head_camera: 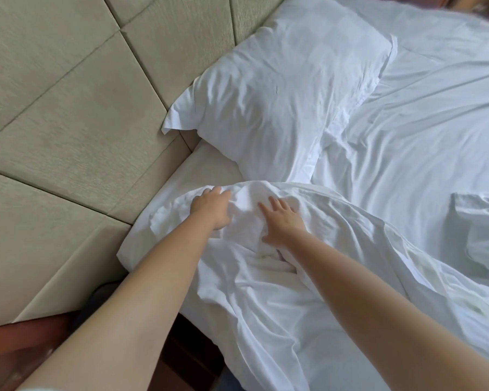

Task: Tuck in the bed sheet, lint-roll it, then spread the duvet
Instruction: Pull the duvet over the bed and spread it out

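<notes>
A white duvet [308, 292] lies rumpled over the near side of the bed, its top edge just short of the pillow. My left hand [211, 208] rests on that top edge near the corner, fingertips curled into the fabric. To its right, my right hand [284, 221] lies flat on the duvet with fingers spread. The white bed sheet [407, 142] covers the mattress beyond, creased in long folds. A strip of bare mattress [206, 167] shows at the head end beside the headboard.
A white pillow [280, 88] lies at the head of the bed against the padded beige headboard [68, 108]. A second pillow corner [480, 230] shows at the right edge. Dark wood furniture [26, 342] stands at lower left beside the bed.
</notes>
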Tool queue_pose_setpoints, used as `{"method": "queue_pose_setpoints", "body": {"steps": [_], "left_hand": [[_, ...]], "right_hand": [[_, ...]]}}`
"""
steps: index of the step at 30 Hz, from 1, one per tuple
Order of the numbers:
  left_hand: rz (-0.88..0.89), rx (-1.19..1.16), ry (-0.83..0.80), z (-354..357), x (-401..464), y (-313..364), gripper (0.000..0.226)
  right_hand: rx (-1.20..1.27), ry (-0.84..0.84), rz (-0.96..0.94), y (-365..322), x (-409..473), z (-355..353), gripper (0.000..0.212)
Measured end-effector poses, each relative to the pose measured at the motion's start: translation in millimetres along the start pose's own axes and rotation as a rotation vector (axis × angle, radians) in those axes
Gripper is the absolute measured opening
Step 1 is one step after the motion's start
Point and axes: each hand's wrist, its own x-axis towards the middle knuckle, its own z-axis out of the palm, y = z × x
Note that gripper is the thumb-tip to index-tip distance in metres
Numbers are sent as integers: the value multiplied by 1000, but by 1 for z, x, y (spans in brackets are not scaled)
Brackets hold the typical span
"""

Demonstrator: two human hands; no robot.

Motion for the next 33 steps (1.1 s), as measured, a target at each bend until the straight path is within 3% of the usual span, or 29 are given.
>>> {"method": "queue_pose_setpoints", "body": {"steps": [5, 8, 11, 13, 16, 19, 21, 24, 25, 29, 33], "left_hand": [[47, 7, -82, 15, 56, -14, 93], [42, 1, -171, 28, 83, -21, 115], [64, -59, -280, 35, 105, -24, 117], [71, -88, -359, 36, 111, -26, 100], [89, -129, -319, 41, 113, -25, 43], [118, -216, -290, 41, 101, -21, 30], [141, -217, -265, 35, 90, -20, 30], [140, -194, -257, 29, 68, -23, 18], [131, -187, -254, 27, 58, -24, 14], [89, -154, -177, 18, 10, -25, 14], [-3, -192, -8, 7, -37, -35, 11]], "right_hand": [[12, -28, 6, -4, 50, 2, 97], [-54, 58, -28, -5, 71, 6, 104], [-150, 79, 3, -1, 88, 9, 115], [-115, 5, 84, 8, 95, 13, 124], [-78, -107, 158, 22, 94, 24, 129], [-65, -188, 197, 27, 83, 30, 131], [-111, -207, 203, 26, 74, 30, 121], [-224, -131, 141, 18, 55, 25, 71], [-254, -113, 122, 15, 45, 24, 63], [-314, -73, 91, 6, 12, 20, 55], [-371, 187, 48, -12, -11, -4, 30]]}}
